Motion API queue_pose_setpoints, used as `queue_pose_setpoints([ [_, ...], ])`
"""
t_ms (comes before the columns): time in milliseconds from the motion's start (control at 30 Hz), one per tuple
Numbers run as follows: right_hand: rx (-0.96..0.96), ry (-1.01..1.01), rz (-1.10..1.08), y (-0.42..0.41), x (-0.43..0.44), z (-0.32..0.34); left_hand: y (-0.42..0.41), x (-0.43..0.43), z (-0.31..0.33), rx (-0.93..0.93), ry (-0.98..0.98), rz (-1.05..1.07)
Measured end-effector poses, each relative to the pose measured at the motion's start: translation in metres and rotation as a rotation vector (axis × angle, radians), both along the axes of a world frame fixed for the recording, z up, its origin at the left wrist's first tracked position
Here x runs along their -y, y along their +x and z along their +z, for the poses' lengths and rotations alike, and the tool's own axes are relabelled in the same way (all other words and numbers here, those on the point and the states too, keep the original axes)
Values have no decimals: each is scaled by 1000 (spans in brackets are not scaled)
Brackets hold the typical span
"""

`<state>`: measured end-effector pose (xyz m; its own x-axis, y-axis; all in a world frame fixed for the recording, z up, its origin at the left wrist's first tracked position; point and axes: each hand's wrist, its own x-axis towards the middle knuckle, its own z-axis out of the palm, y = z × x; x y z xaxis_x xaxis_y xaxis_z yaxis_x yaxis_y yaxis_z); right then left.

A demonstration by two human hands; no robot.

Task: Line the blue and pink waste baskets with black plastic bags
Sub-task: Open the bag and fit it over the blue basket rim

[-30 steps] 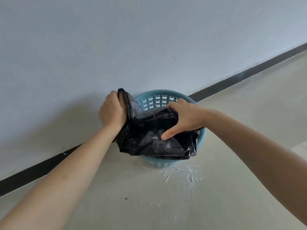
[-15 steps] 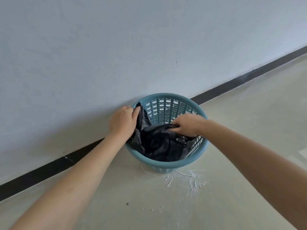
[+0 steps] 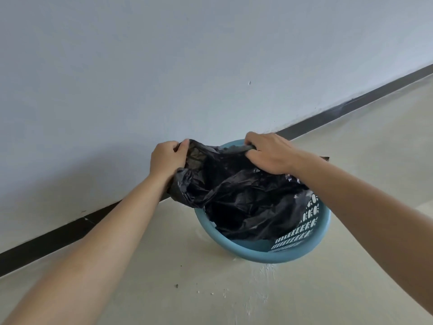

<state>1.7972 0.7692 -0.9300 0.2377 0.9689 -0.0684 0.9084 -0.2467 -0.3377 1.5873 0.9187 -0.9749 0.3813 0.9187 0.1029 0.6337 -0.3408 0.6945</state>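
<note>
A blue perforated waste basket [image 3: 288, 253] stands on the floor by the wall. A crumpled black plastic bag [image 3: 243, 198] lies in it and spills over its left rim. My left hand [image 3: 167, 158] grips the bag's edge up and to the left, outside the rim. At the basket's far rim my right hand [image 3: 269, 152] clutches another part of the bag's edge. The bag hides the basket's far and left walls. No pink basket is in view.
A pale wall [image 3: 187, 66] with a black baseboard [image 3: 351, 106] runs right behind the basket. White powder and small specks [image 3: 264, 273] mark the beige floor in front of the basket.
Half a second ago the bag lay down inside the basket with both hands low. Both hands have since pulled its edge up and apart, the right to the far rim, the left outward.
</note>
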Motion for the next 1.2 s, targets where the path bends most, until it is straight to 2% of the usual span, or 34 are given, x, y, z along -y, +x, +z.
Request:
queue_pose_setpoints([
  [100,224,98,1,0,1,-4,5,-3,-8,94,-137,46],
  [167,218,86,-142,6,0,-9,3,1,-16,102,-224,67],
  [233,218,48,-316,14,-2,-14,1,2,-23,4,-242,22],
  [300,248,61,-399,19,-5,-20,2,3,-25,-129,-117,-5],
  [367,230,119,-425,19,-8,-26,6,4,-20,-139,134,23],
  [400,211,156,-424,19,-10,-29,10,7,-16,-58,205,25],
  [467,193,257,-390,18,-15,-31,18,15,-5,59,124,-71],
  [567,292,367,-164,16,-20,-32,27,27,-6,-255,98,-340],
  [600,345,372,-71,17,-20,-32,27,27,-12,-313,122,-364],
  [667,420,348,22,19,-22,-34,25,21,-21,-289,119,-317],
  [733,459,281,-12,24,-25,-37,22,11,-26,-249,128,-262],
  [800,366,150,-166,26,-31,-34,19,1,-28,-224,144,-261],
  [867,186,26,-347,28,-35,-26,21,-6,-29,-219,169,-271],
  [967,-44,-53,-535,39,-30,-16,22,-11,-29,-236,210,-226],
  [1067,-334,-62,-573,52,-20,-23,23,-10,-28,-255,232,-208],
  [1200,-529,-102,-664,58,-6,-22,28,-4,-26,-280,254,-262],
])
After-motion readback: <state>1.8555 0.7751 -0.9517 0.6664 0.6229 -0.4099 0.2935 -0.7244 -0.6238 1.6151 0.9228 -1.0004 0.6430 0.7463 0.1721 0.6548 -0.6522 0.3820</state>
